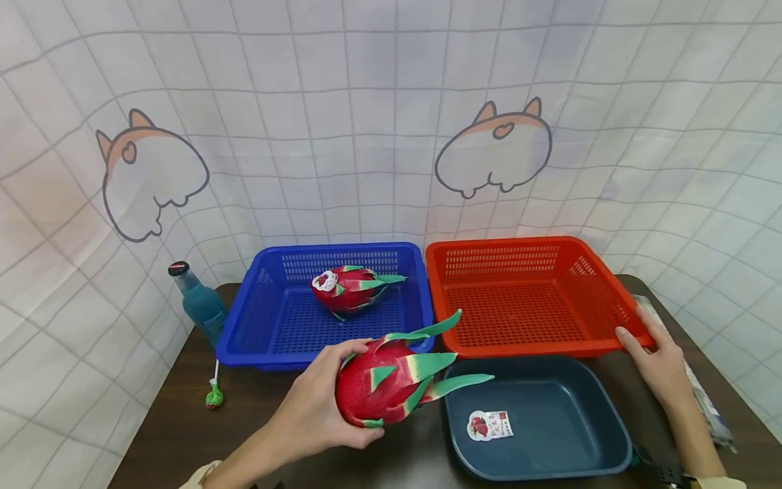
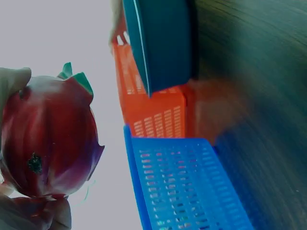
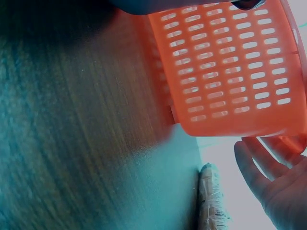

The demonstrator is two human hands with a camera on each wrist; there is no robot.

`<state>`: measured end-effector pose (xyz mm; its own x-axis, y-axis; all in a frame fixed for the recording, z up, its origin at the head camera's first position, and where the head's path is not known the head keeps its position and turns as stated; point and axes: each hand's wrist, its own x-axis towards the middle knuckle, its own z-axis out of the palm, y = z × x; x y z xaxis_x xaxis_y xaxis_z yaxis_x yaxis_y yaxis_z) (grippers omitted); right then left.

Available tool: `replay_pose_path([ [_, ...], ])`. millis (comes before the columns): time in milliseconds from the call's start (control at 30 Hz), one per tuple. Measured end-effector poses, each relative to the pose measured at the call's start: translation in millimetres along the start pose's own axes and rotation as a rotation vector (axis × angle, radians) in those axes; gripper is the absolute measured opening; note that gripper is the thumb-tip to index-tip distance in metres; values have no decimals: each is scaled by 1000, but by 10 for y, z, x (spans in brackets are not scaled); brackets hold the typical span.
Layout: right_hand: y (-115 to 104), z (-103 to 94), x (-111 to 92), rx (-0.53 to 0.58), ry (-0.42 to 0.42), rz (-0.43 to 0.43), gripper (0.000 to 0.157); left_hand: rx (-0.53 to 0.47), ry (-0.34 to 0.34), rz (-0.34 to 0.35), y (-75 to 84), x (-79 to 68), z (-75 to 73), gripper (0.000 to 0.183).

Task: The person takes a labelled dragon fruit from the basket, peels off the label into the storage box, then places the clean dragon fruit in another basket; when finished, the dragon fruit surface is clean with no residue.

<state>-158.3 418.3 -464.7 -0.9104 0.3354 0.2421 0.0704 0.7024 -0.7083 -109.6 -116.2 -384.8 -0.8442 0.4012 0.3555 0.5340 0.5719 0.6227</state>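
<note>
My left hand [image 1: 332, 401] grips a dragon fruit [image 1: 391, 384] with red skin and green-tipped scales, held up in front of the baskets. In the left wrist view, the fruit's rounded end [image 2: 50, 136] lies between thumb and fingers. A second dragon fruit [image 1: 348, 292] with a white label lies in the blue basket [image 1: 324, 360]. My right hand [image 1: 662, 360] holds the front right corner of the red basket [image 1: 507, 305], its digits over the rim. Part of that grip is hidden in the right wrist view.
A dark blue tray [image 1: 550, 421] with a dragon fruit sticker [image 1: 489, 426] stands before the red basket. At the left are a teal bottle [image 1: 204, 305] and a green lollipop [image 1: 214, 396]. A plastic packet [image 1: 709, 401] lies beyond my right forearm on the dark wooden table [image 1: 171, 435].
</note>
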Motion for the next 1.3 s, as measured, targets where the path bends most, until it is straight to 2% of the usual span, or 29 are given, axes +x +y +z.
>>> replay_pose_path([
  [133, -15, 17, -2, 7, 6, 4, 67, -19, -32, 48, 64, 143, 33, 97],
  [300, -16, 24, -8, 30, 23, -13, 67, 51, -34, 159, 161, 414, 67, 95],
  [500, -2, 36, -44, 45, 28, -18, 67, 153, 20, 313, 227, 907, 149, 90],
  [633, 23, 53, -64, 51, 9, -29, 67, 229, 12, 353, 208, 1281, 237, 90],
  [800, 17, 40, -10, 56, 34, -51, 65, 313, -54, 350, 131, 1779, 411, 88],
  [900, 20, 28, 15, 52, 38, -48, 65, 446, -84, 411, 60, 2046, 564, 88],
  [1033, 20, 27, 24, 52, 39, -66, 65, 622, -122, 522, 27, 2325, 749, 90],
  [1167, 19, 16, 16, 59, 43, -76, 65, 741, -208, 572, 118, 2558, 913, 92],
  [1300, 22, 22, 14, 72, 36, -68, 65, 862, -312, 566, 239, 2761, 1067, 95],
])
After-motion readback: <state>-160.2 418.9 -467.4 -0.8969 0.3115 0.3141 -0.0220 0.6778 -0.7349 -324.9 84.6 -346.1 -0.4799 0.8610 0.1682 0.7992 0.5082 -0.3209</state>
